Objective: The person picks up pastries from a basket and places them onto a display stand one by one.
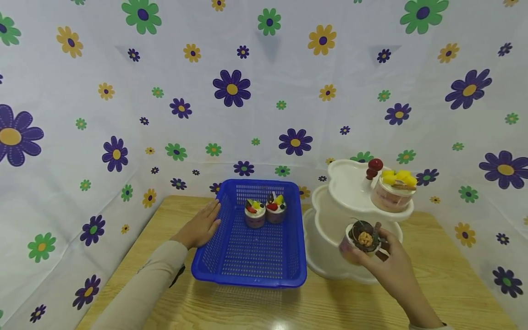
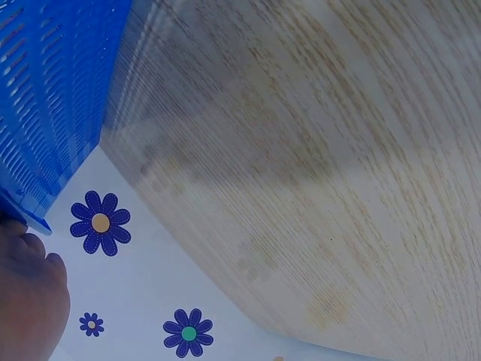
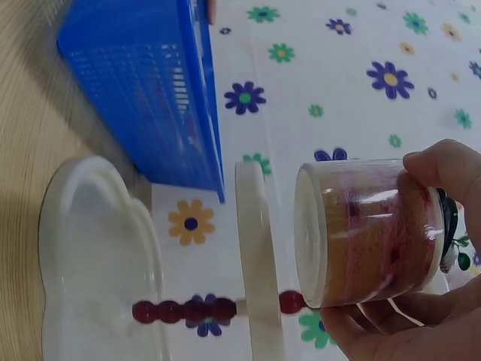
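Note:
My right hand grips a clear dessert cup by its sides, in front of the tiered stand's lower levels. Dark chocolate and a walnut top this cup; in the right wrist view its layered side shows between thumb and fingers. My left hand lies with fairly straight fingers at the left rim of a blue plastic basket. Toward the back of that basket stand two fruit-topped dessert cups. Another cup with yellow fruit sits on the white stand's top tier.
The white three-tier stand has scalloped plates and a red knobbed post. Its bottom plate stands close to the basket's right side. A wood-grain table lies beneath, with a flower-patterned cloth behind it and at both sides.

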The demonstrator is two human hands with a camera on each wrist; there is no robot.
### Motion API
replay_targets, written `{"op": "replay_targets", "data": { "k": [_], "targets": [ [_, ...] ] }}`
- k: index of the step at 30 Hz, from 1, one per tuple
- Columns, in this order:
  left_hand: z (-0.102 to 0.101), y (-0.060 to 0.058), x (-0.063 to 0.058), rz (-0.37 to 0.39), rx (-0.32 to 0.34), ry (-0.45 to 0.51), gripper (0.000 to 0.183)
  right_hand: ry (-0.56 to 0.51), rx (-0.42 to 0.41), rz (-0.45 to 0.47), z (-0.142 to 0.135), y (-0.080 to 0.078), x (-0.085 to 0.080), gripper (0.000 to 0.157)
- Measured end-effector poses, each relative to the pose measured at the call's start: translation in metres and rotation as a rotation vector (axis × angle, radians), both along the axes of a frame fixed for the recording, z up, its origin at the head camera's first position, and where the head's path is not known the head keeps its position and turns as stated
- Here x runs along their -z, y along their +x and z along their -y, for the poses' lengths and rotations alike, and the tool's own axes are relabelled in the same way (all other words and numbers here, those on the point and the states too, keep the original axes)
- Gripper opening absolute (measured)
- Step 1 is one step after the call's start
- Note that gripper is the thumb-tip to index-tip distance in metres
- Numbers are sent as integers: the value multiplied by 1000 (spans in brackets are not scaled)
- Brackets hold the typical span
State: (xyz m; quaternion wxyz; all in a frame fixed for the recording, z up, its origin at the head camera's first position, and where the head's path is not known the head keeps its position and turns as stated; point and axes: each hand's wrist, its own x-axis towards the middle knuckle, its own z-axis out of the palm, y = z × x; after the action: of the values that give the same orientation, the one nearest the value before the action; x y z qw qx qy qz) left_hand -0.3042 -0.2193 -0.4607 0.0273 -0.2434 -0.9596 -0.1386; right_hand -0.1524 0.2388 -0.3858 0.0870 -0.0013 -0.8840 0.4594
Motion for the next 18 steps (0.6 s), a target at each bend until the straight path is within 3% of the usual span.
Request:
{"op": "replay_targets", "data": {
  "k": [13, 18],
  "targets": [
    [3, -4, 5, -24, 16, -6, 56, -36, 12, 136, -25, -4, 3, 91],
    [2, -4, 5, -27, 20, -1, 56, -19, 17, 147, -26, -7, 2, 92]
  ]
}}
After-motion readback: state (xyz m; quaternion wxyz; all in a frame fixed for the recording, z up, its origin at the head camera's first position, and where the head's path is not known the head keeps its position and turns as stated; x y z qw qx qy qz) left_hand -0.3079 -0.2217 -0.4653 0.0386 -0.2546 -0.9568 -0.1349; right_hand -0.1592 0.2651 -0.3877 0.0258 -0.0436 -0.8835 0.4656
